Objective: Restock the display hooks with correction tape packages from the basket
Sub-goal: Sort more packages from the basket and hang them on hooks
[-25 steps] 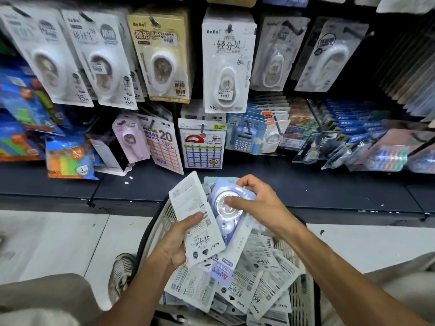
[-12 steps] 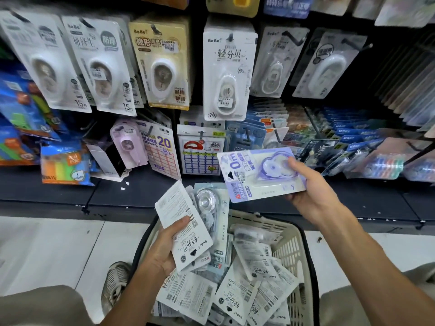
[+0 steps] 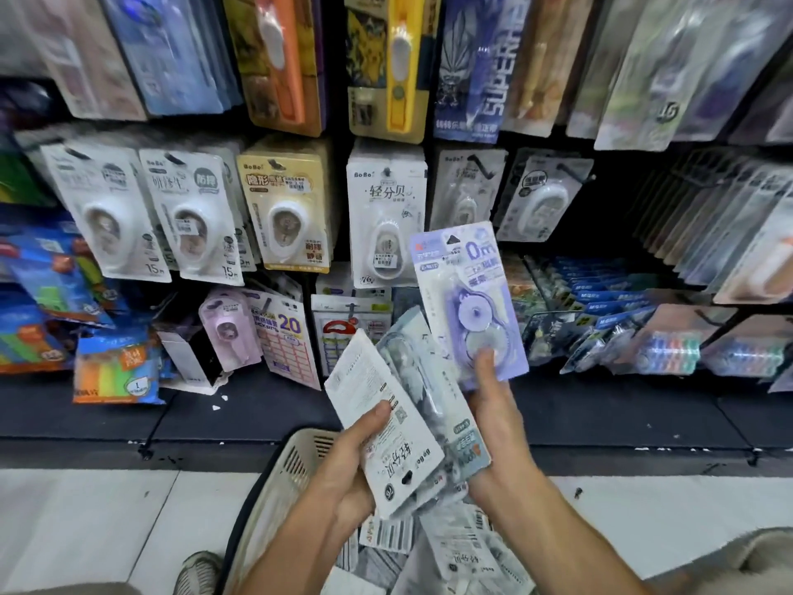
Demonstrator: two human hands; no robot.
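Right hand (image 3: 493, 405) gripping purple package (image 3: 470, 302) upright by its bottom edge, just below white hanging package (image 3: 386, 216) on display hooks. Left hand (image 3: 347, 465) clutching fanned stack (image 3: 386, 427) of packages, backs showing. Basket (image 3: 283, 474) near, below both hands, on floor.

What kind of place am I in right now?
Likely a stationery shop aisle: carded correction tape packs hang in rows on hooks, price stickers mark them, and a restocking basket sits on the floor.
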